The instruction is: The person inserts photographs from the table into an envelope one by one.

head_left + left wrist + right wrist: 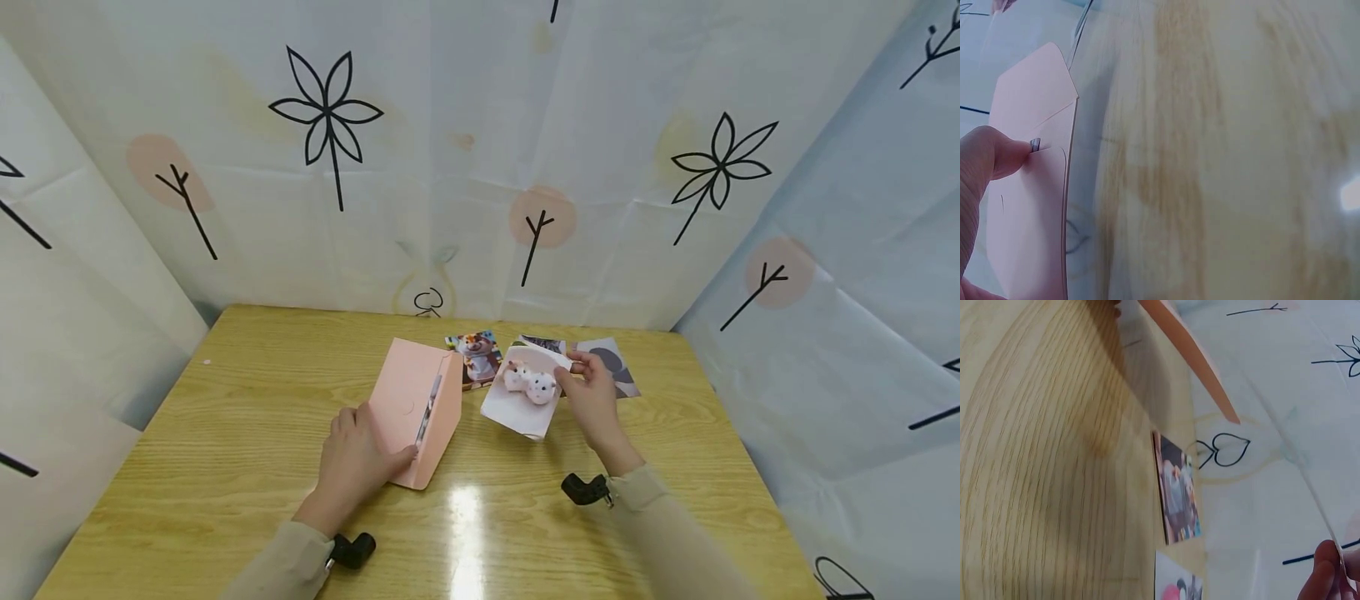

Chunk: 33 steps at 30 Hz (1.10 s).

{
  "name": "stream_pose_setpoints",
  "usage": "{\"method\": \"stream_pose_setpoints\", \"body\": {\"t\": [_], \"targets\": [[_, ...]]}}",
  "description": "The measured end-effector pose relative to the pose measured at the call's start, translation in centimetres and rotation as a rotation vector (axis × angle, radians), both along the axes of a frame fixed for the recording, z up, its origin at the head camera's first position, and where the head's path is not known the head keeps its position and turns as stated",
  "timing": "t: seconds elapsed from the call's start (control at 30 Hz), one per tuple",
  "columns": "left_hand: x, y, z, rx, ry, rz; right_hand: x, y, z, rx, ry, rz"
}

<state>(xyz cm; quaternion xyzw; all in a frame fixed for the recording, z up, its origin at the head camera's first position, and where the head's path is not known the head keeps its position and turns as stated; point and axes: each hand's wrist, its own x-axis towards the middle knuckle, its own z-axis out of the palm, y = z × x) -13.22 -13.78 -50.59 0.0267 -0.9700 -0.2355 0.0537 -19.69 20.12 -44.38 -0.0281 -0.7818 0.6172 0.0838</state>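
Note:
A pink envelope (405,392) with its flap raised is held tilted above the table by my left hand (356,454). In the left wrist view the thumb lies over the edge of the pocket on the envelope (1029,231); the other fingers are mostly hidden. A patterned strip of something inside shows along the opening. My right hand (596,404) pinches the edge of a photo card (525,392) with two white, spotted toy-like figures, off the table to the right of the envelope. In the right wrist view that card (1300,465) is seen edge-on.
On the wooden table (225,467), a colourful animal picture card (480,354) lies behind the envelope. Further right lie a partly covered card (551,342) and a grey-patterned card (618,371). A printed curtain (450,167) hangs behind the table and at both sides.

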Motion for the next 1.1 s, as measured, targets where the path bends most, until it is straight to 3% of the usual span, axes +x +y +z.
{"method": "stream_pose_setpoints", "body": {"t": [0.3,0.5,0.77,1.1], "targets": [[0.3,0.2,0.1,0.001,-0.009,0.003,0.0,-2.4,0.2,-0.059,0.028,-0.001],[0.1,0.5,0.1,0.002,0.023,-0.014,0.2,-4.1,1.5,-0.115,0.083,0.05],[0.0,0.6,0.0,-0.021,0.057,-0.029,0.9,-6.0,2.6,-0.022,0.114,-0.005],[-0.1,0.6,0.0,-0.031,0.044,-0.038,0.7,-6.5,1.8,-0.007,0.106,0.009]]}}
